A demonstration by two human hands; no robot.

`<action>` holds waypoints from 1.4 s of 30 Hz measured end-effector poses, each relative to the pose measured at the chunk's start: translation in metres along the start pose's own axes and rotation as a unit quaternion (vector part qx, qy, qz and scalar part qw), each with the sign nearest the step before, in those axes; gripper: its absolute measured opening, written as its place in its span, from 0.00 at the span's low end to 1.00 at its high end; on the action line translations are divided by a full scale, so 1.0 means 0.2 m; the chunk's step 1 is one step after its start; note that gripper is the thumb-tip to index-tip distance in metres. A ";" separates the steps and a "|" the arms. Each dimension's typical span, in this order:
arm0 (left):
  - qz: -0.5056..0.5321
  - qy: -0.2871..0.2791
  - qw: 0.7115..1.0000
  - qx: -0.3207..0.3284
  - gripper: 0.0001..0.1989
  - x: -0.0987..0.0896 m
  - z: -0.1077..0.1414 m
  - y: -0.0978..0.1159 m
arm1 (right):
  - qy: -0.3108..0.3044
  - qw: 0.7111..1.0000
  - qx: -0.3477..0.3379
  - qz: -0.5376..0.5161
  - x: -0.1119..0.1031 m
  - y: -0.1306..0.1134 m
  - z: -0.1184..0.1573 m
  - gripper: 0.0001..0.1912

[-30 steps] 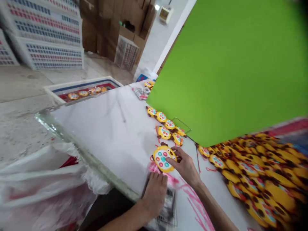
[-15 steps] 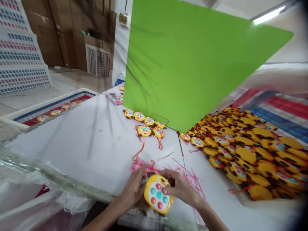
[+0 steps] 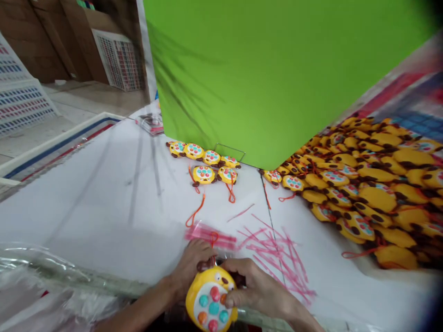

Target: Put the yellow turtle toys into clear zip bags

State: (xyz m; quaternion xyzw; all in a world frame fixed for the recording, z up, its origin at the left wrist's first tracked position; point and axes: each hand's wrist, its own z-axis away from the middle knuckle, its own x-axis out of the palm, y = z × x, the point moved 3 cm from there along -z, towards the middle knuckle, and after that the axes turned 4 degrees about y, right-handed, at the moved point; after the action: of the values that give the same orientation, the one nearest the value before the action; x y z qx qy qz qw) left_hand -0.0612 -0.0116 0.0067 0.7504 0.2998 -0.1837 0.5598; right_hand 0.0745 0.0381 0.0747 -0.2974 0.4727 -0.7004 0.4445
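My right hand (image 3: 256, 286) holds a yellow animal-shaped toy (image 3: 209, 299), thumb on its button face and fingers behind. The toy has a white belly with pink, teal and orange buttons, brown ears, and an orange cord loop (image 3: 214, 238) at its top. Just left of it, my left hand (image 3: 194, 260) is closed with its fingers together at the near edge of a clear plastic packet with pink stripes (image 3: 211, 236). The toy and the hand's own back hide its fingertips, so what it grips does not show. A loose orange cord (image 3: 196, 212) lies beyond the packet.
Pink strips (image 3: 277, 253) lie scattered right of my hands. Several similar toys (image 3: 203, 175) stand in rows before a tilted green board (image 3: 277, 78). A large heap of toys (image 3: 377, 193) fills the right side. White crates (image 3: 24, 103) stand at far left.
The view has tipped downward and closer. My right hand has brought the toy lower and slightly left. My left hand now lies against the pink-striped packet, less beside the toy.
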 end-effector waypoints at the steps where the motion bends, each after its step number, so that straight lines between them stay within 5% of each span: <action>1: 0.001 0.009 1.000 0.000 0.10 0.01 0.01 0.00 | 0.028 1.000 -0.012 -0.005 -0.03 0.01 0.01 0.18; 6: -0.053 0.016 0.998 0.032 0.12 0.03 0.05 0.04 | 0.249 0.965 -0.066 0.043 -0.09 0.09 0.02 0.17; 10: -0.145 0.022 0.985 0.095 0.13 0.05 0.09 0.11 | 0.318 0.935 -0.075 0.140 -0.04 0.14 -0.02 0.15; 14: -0.149 0.040 0.979 0.131 0.13 0.02 0.11 0.17 | 0.279 0.928 -0.086 0.232 -0.01 0.14 -0.03 0.15; 18: -0.103 0.059 0.986 0.119 0.11 -0.11 0.14 0.16 | 0.225 0.934 -0.066 0.271 -0.04 0.12 0.01 0.13; 20: -0.063 0.095 0.992 0.047 0.09 -0.22 0.15 0.11 | 0.207 0.939 -0.055 0.270 -0.04 0.10 0.02 0.13; 23: 0.031 0.122 0.974 -0.186 0.11 -0.34 0.15 -0.02 | 0.186 0.944 -0.045 0.269 -0.04 0.07 0.03 0.15; 25: 0.124 0.063 0.946 -0.294 0.15 -0.34 0.14 -0.06 | 0.174 0.945 -0.048 0.274 -0.03 0.05 0.02 0.15; 28: 0.202 -0.001 0.928 -0.315 0.14 -0.28 0.08 -0.06 | 0.163 0.942 -0.041 0.290 -0.04 0.02 0.02 0.15; 32: 0.203 0.047 0.929 -0.307 0.13 -0.23 0.05 -0.02 | 0.122 0.938 -0.038 0.321 -0.08 -0.01 0.00 0.13; 37: 0.250 0.045 0.925 -0.283 0.12 -0.18 0.06 0.00 | -0.020 0.931 -0.079 0.356 -0.07 -0.04 -0.05 0.11; 42: 0.263 0.072 0.910 -0.312 0.13 -0.18 0.08 -0.04 | 0.098 0.880 -0.072 0.460 -0.01 -0.03 -0.06 0.13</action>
State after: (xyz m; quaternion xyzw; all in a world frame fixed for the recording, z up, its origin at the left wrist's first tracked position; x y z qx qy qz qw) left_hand -0.0916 -0.0339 0.0182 0.6007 0.1736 0.1273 0.7700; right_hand 0.0638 0.0459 0.0766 -0.0076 0.6470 -0.4065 0.6451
